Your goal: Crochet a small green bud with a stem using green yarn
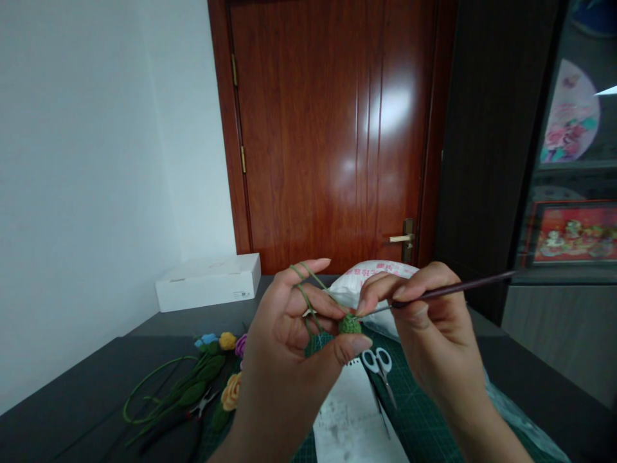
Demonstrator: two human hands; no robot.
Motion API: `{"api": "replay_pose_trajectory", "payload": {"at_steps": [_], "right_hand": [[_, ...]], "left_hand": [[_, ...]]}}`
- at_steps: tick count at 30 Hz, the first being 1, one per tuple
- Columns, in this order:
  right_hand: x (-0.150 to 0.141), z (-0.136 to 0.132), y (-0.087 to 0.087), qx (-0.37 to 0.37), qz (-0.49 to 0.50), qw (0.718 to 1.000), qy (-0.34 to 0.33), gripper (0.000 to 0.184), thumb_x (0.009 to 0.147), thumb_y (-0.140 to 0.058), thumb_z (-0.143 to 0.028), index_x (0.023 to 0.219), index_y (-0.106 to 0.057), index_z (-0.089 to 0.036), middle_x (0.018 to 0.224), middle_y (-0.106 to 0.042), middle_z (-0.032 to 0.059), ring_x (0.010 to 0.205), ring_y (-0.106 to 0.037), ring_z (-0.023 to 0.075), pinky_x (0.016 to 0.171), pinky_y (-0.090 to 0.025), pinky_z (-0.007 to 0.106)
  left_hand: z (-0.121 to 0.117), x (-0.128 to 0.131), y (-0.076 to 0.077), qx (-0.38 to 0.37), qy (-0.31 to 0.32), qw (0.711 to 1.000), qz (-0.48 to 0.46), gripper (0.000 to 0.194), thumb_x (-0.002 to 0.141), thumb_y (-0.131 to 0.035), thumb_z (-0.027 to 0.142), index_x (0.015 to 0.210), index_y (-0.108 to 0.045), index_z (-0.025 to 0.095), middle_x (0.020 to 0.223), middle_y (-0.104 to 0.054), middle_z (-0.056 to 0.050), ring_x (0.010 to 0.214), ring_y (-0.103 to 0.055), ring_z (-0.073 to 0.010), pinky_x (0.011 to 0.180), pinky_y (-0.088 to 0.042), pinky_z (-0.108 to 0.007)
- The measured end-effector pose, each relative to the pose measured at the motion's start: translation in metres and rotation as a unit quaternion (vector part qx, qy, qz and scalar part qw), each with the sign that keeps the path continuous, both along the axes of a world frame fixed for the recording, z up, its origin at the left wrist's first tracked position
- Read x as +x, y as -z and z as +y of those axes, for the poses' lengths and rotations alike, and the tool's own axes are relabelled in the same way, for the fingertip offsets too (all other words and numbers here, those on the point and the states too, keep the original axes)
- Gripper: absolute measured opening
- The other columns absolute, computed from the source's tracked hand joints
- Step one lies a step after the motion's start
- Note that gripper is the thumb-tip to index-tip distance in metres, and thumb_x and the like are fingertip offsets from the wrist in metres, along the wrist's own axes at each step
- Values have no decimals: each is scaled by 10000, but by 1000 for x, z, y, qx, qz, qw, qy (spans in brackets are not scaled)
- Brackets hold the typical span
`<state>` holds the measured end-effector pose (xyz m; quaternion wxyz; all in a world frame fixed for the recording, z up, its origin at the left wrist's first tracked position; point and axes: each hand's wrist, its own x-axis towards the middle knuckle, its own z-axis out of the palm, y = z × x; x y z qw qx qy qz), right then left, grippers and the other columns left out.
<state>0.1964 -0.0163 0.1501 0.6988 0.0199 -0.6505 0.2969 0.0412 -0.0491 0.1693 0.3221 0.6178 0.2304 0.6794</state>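
My left hand [294, 347] pinches a small green crochet piece [349, 324] between thumb and fingers. Green yarn [308, 299] loops round its raised index finger and runs down to the piece. In my right hand [429, 321] is a crochet hook [448, 288] with a dark handle, held like a pen. The hook's thin metal end reaches to the upper edge of the green piece; whether its tip is inside a stitch, I cannot tell. Both hands are held up above the table, close together.
Below lie a notepad [351, 418], white-handled scissors [378, 363] and a green cutting mat [429, 418]. Crocheted flowers with green stems [193, 379] and pliers [193, 411] are at the left. Behind stand a white box [207, 283] and a white plastic bag [380, 270].
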Motion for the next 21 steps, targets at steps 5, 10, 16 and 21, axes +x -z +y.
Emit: {"api": "replay_pose_trajectory", "payload": {"at_steps": [5, 10, 16, 21], "right_hand": [[-2, -10, 0, 42, 10, 995, 85, 50, 1010, -596, -206, 1028, -631, -236, 918, -743, 18, 867, -713, 207, 827, -551, 407], [-2, -16, 1, 98, -7, 982, 161, 118, 986, -600, -136, 1051, -661, -213, 961, -763, 38, 908, -716, 222, 881, -547, 457], [-9, -15, 5, 146, 2, 967, 208, 180, 960, -612, -107, 1091, -683, -208, 988, -776, 44, 920, -729, 244, 878, -556, 501], [-13, -14, 12, 148, 26, 967, 206, 189, 974, -605, -129, 1126, -676, -217, 1004, -776, 42, 925, -731, 243, 846, -561, 480]], "left_hand": [[-2, 3, 2, 34, -74, 996, 21, 644, 654, -894, 80, 1217, -605, 197, 772, -680, 47, 726, -711, -122, 707, -618, -188], [-4, 4, 9, 81, -145, 985, 44, 618, 697, -878, 95, 1232, -623, 271, 817, -700, 56, 770, -729, -119, 750, -625, -191], [-11, 4, 13, 94, -212, 971, 56, 569, 704, -874, 112, 1198, -663, 300, 890, -726, 37, 776, -734, -134, 746, -636, -216], [-12, 5, 12, 111, -226, 966, 55, 577, 696, -887, 128, 1197, -665, 309, 863, -712, 45, 763, -727, -136, 722, -631, -214]]}}
